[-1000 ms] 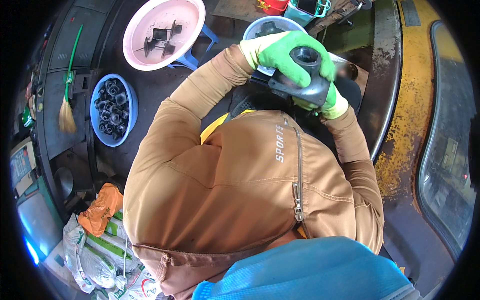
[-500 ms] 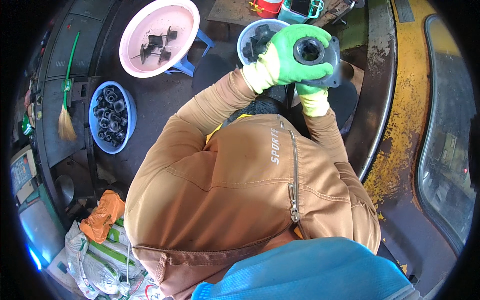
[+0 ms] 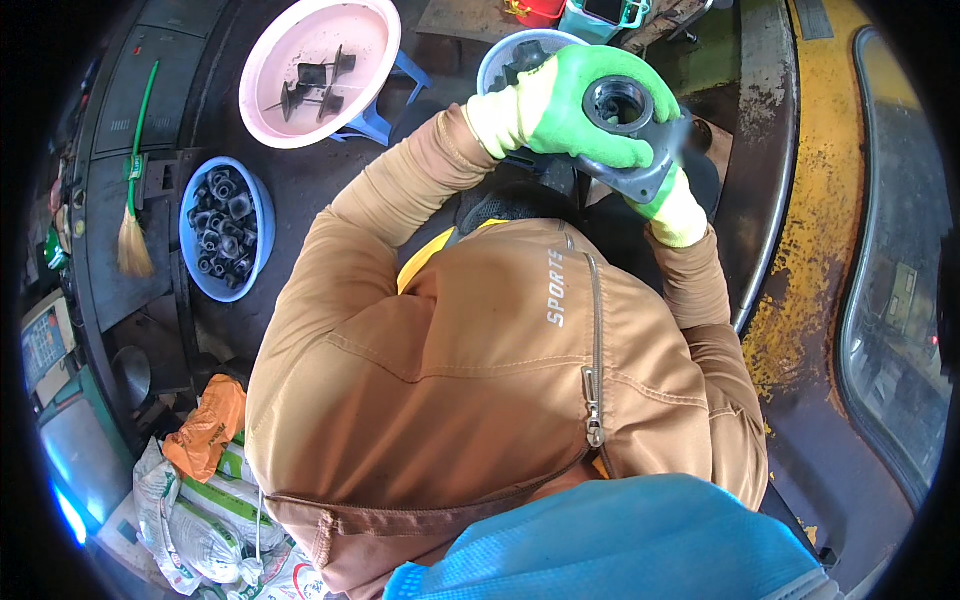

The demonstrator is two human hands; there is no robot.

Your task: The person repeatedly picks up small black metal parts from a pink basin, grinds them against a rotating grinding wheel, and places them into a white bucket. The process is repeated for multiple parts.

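Note:
My left hand (image 3: 598, 105), in a green and yellow glove, is closed around a black flanged part (image 3: 640, 182) with a round hollow collar facing up. Its thumb and fingers wrap the collar, and a flange corner with a small hole points toward me. Under the flange is my right hand (image 3: 672, 212), gloved alike and against the part's lower side; its fingers are hidden. A grey blur shows by the part's right edge, too smeared to name. Beyond my left wrist, a pale blue basin (image 3: 488, 72) holds dark parts (image 3: 527, 62).
A pink basin (image 3: 262, 52) with several black pieces stands on a blue stool (image 3: 370, 125). Left, a blue tub (image 3: 264, 235) holds many black parts. A broom (image 3: 133, 190) and filled sacks (image 3: 205, 530) lie farther left. A worn yellow machine (image 3: 815, 200) borders my right.
The black part has turned, its flange corner swinging down toward me. My left hand has tilted with it, while my right wrist has shifted right and nearer to me.

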